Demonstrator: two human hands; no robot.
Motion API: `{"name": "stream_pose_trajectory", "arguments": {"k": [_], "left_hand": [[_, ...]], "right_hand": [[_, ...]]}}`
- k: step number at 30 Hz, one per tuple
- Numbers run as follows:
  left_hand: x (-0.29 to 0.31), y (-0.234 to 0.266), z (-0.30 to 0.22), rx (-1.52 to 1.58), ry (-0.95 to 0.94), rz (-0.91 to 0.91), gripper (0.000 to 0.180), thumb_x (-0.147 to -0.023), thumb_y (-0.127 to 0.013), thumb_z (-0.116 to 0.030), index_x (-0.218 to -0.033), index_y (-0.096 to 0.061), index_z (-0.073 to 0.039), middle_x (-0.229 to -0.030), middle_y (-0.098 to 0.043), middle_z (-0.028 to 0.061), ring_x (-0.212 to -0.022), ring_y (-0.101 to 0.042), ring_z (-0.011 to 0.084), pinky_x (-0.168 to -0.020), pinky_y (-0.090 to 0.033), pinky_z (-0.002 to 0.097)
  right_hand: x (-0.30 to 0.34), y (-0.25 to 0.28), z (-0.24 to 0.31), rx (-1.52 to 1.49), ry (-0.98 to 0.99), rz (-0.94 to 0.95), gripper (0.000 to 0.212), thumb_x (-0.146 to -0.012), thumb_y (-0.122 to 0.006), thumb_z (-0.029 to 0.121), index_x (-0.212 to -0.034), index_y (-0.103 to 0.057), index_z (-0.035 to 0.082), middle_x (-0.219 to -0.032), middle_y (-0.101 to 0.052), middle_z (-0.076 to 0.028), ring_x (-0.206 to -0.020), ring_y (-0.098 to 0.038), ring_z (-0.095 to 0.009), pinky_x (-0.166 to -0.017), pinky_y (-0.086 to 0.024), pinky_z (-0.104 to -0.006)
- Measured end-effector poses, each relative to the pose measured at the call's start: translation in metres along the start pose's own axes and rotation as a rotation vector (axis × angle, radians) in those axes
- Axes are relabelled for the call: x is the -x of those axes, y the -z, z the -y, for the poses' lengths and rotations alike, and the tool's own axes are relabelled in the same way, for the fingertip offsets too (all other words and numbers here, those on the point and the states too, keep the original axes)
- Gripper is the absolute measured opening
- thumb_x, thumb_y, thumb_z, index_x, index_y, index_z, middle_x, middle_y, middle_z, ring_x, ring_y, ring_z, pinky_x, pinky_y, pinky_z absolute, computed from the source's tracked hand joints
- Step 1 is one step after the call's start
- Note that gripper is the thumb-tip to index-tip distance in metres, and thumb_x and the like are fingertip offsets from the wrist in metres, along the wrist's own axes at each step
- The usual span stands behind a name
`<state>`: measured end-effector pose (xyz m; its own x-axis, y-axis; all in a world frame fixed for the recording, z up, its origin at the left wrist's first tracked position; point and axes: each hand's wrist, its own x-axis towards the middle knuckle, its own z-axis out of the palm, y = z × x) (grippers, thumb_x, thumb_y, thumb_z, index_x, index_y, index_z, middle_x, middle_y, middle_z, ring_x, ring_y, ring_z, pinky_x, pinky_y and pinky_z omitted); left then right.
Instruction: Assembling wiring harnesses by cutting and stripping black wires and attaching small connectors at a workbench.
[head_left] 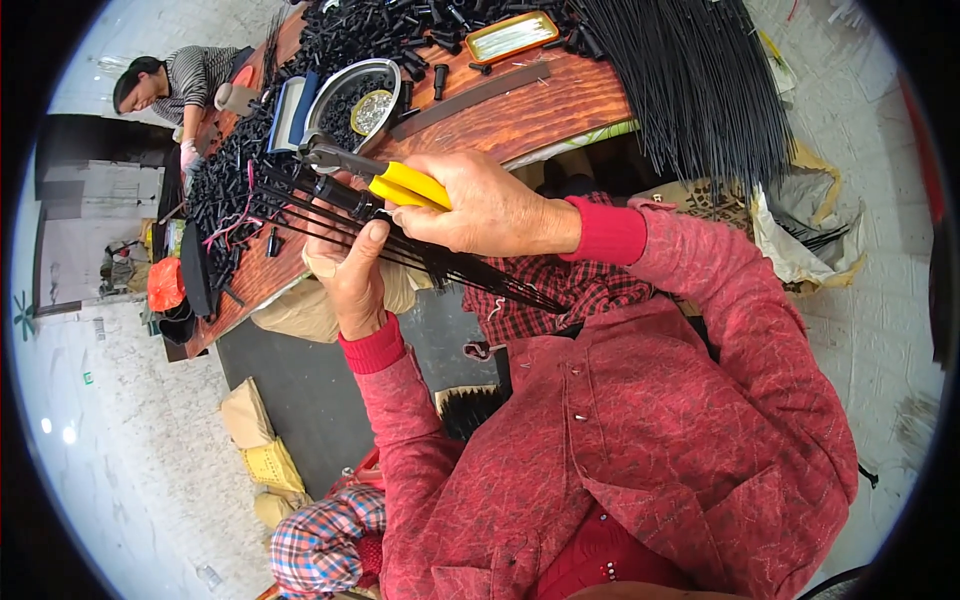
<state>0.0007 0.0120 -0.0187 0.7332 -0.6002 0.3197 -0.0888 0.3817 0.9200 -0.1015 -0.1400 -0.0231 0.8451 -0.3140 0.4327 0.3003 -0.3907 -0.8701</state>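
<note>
The rods point(447, 266) lie in the middle of the frame, a thin black bunch whose long axis slants from the upper left, where the ends fan apart, down to the right in front of the red jacket point(690, 400). The left hand point(352, 280) is the nearer to them: it comes up from below and pinches the bunch near its upper-left end, thumb on the near side, fingers mostly hidden behind. A black fitting point(345, 194) sits just above that thumb, lying along much the same slant.

The right hand point(488, 208) comes in from the right, wrapped around the yellow handles of the pliers point(412, 186). Their long axis runs almost alongside the rods rather than across them, on the upper side in the frame, with the metal head pointing to the upper left. That head is just beside the fitting; whether it touches, and whether its jaws are parted, I cannot tell.

Beyond the head, toward the upper left of the frame, a metal basin point(320, 104) stands on the worktop point(575, 92), with a heap of black parts point(228, 180) to its left. More long rods point(690, 95) hang over the edge at upper right
</note>
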Motion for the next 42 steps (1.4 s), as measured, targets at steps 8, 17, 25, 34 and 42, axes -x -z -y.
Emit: {"name": "stream_pose_trajectory", "arguments": {"k": [8,17,25,34,42], "left_hand": [[0.001,-0.003,-0.003,-0.1,-0.007,-0.027,0.054,-0.075,-0.073,0.004,-0.126,-0.053,0.001,-0.112,-0.062,0.0079,-0.099,-0.061,0.016,-0.091,-0.047,0.0297],[0.001,-0.005,-0.009,-0.053,0.055,0.056,0.046,-0.077,-0.072,0.003,-0.121,-0.057,0.002,-0.102,-0.065,0.0087,-0.094,-0.061,0.0143,-0.088,-0.047,0.0281],[0.002,-0.006,-0.005,-0.048,0.099,0.043,0.05,-0.077,-0.073,0.001,-0.124,-0.055,0.003,-0.102,-0.066,0.0096,-0.092,-0.061,0.0133,-0.085,-0.047,0.0262],[0.0,-0.007,-0.001,0.007,0.072,0.073,0.052,-0.076,-0.076,-0.006,-0.123,-0.056,0.004,-0.112,-0.063,0.0127,-0.094,-0.06,0.0144,-0.086,-0.047,0.0269],[-0.003,-0.017,-0.006,0.008,0.048,0.191,0.053,-0.072,-0.079,-0.014,-0.118,-0.058,0.003,-0.123,-0.059,0.0162,-0.1,-0.059,0.0154,-0.09,-0.045,0.0288]], "right_hand": [[0.001,0.006,0.01,-0.142,-0.143,0.117,0.027,-0.086,-0.065,0.021,-0.103,-0.061,0.0,-0.073,-0.062,-0.005,-0.056,-0.056,-0.01,-0.051,-0.044,-0.026],[0.006,0.033,0.013,-0.475,-0.274,0.306,0.03,-0.096,-0.055,0.029,-0.11,-0.057,0.002,-0.076,-0.061,-0.001,-0.048,-0.05,-0.006,-0.044,-0.04,-0.0212],[0.007,0.064,0.008,-0.26,-0.283,0.431,0.034,-0.099,-0.051,0.034,-0.108,-0.056,0.002,-0.077,-0.062,-0.002,-0.05,-0.052,-0.007,-0.048,-0.043,-0.0225],[0.011,0.096,0.025,-0.129,-0.278,0.618,0.022,-0.097,-0.05,0.02,-0.106,-0.054,0.001,-0.084,-0.063,-0.004,-0.058,-0.055,-0.007,-0.055,-0.047,-0.023],[0.0,0.118,0.041,-0.161,-0.489,0.876,0.025,-0.096,-0.05,0.019,-0.111,-0.053,0.0,-0.098,-0.066,-0.007,-0.072,-0.063,-0.011,-0.066,-0.051,-0.025]]}}
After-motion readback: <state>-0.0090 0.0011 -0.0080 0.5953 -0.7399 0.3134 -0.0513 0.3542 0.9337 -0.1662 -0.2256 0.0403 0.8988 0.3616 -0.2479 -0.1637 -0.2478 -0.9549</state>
